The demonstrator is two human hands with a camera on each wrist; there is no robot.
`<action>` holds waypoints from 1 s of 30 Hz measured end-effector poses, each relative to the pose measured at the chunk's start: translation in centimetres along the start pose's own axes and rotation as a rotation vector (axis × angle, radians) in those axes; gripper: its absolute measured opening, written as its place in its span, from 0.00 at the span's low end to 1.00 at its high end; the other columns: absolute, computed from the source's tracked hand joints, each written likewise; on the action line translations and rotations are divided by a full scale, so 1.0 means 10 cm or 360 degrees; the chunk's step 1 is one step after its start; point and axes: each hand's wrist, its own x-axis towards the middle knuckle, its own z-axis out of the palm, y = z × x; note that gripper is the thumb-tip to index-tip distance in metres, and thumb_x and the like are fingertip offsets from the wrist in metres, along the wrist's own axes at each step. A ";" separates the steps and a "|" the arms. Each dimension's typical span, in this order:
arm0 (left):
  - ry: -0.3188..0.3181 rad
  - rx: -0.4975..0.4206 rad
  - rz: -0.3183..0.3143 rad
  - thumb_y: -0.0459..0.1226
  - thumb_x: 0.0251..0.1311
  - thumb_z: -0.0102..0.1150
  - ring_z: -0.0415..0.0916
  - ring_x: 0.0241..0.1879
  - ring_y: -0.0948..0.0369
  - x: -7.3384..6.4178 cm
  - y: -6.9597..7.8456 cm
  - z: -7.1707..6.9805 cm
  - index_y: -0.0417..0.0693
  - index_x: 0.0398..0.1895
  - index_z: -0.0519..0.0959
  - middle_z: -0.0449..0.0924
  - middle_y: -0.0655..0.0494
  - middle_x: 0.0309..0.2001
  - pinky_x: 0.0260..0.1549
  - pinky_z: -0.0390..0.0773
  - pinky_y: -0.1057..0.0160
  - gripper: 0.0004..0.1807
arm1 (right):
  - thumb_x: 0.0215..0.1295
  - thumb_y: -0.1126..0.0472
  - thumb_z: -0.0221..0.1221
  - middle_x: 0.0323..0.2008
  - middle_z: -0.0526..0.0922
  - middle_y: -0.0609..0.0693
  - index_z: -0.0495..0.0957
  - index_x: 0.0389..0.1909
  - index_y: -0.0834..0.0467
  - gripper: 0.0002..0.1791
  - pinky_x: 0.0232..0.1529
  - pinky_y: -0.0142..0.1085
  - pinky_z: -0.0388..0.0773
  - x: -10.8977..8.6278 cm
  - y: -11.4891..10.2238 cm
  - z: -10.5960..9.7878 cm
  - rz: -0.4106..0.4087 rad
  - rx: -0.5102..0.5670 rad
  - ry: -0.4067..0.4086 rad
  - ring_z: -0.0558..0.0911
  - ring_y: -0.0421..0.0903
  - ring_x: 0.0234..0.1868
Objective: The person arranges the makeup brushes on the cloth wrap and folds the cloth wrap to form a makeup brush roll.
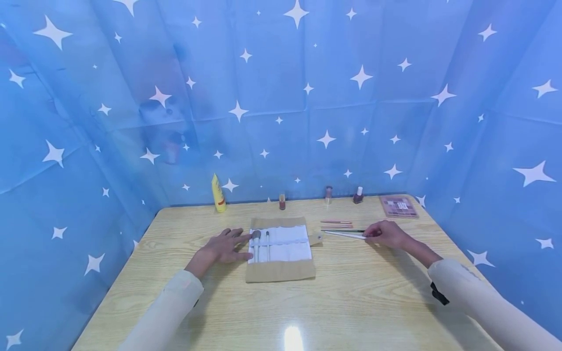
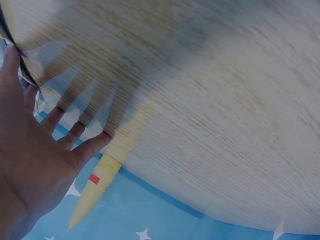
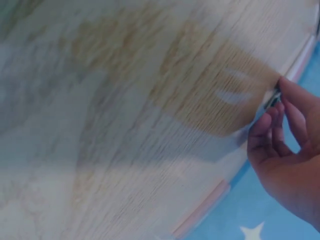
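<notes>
A tan makeup brush roll [image 1: 281,271] lies unfolded, its white pockets holding a large makeup brush [image 1: 256,246] and a slimmer one [image 1: 268,246]. My left hand [image 1: 227,246] rests at the roll's left edge, fingers spread; the left wrist view shows its thumb at the fabric. Right of the roll, my right hand [image 1: 386,234] pinches the end of a slim white makeup brush [image 1: 344,235]. A dark green brush [image 1: 347,230] lies alongside, its end right at those fingertips. Two thin pinkish brushes [image 1: 336,222] lie just beyond.
Along the back edge stand a yellow tube [image 1: 218,194], a small dark red bottle [image 1: 282,202], a lip gloss tube [image 1: 328,195] and a white-capped nail polish [image 1: 358,195]. A makeup palette [image 1: 398,206] lies at the back right. Blue star-patterned cloth [image 1: 281,97] encloses the table.
</notes>
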 end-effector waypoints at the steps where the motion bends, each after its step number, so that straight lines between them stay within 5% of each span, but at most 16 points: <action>1: -0.0001 -0.0001 -0.0002 0.70 0.67 0.51 0.46 0.81 0.39 0.00 0.00 0.00 0.68 0.82 0.61 0.52 0.50 0.83 0.71 0.56 0.28 0.42 | 0.63 0.66 0.71 0.31 0.89 0.51 0.89 0.39 0.64 0.06 0.27 0.29 0.71 0.00 0.00 0.00 -0.0011 0.0001 -0.0001 0.76 0.34 0.27; 13: 0.0004 0.0013 0.0001 0.70 0.68 0.50 0.46 0.81 0.39 0.00 -0.01 0.00 0.68 0.82 0.60 0.52 0.50 0.83 0.70 0.57 0.28 0.42 | 0.72 0.72 0.61 0.36 0.86 0.63 0.81 0.45 0.72 0.06 0.34 0.30 0.80 0.00 -0.18 -0.12 -0.0155 0.0307 -0.0030 0.85 0.45 0.35; 18: 0.0000 0.0009 -0.0002 0.70 0.68 0.50 0.46 0.81 0.39 0.00 -0.02 0.00 0.68 0.82 0.60 0.51 0.50 0.83 0.70 0.56 0.28 0.42 | 0.75 0.68 0.59 0.42 0.86 0.66 0.77 0.53 0.73 0.13 0.35 0.38 0.84 0.04 -0.25 -0.18 0.0020 0.0544 -0.0043 0.86 0.45 0.38; 25: -0.0002 0.0038 0.0004 0.71 0.67 0.50 0.47 0.80 0.40 0.01 -0.02 0.01 0.68 0.82 0.59 0.52 0.51 0.83 0.70 0.59 0.29 0.43 | 0.78 0.63 0.58 0.47 0.88 0.56 0.76 0.61 0.68 0.17 0.46 0.44 0.86 0.10 -0.37 -0.22 0.0127 0.0682 0.0009 0.87 0.41 0.45; 30: -0.0005 0.0039 -0.0005 0.71 0.67 0.50 0.46 0.81 0.40 0.01 -0.02 0.02 0.69 0.82 0.59 0.51 0.51 0.83 0.70 0.58 0.29 0.43 | 0.79 0.59 0.58 0.55 0.83 0.66 0.74 0.66 0.67 0.22 0.50 0.46 0.85 0.19 -0.49 -0.25 0.0172 0.0677 0.0045 0.85 0.39 0.49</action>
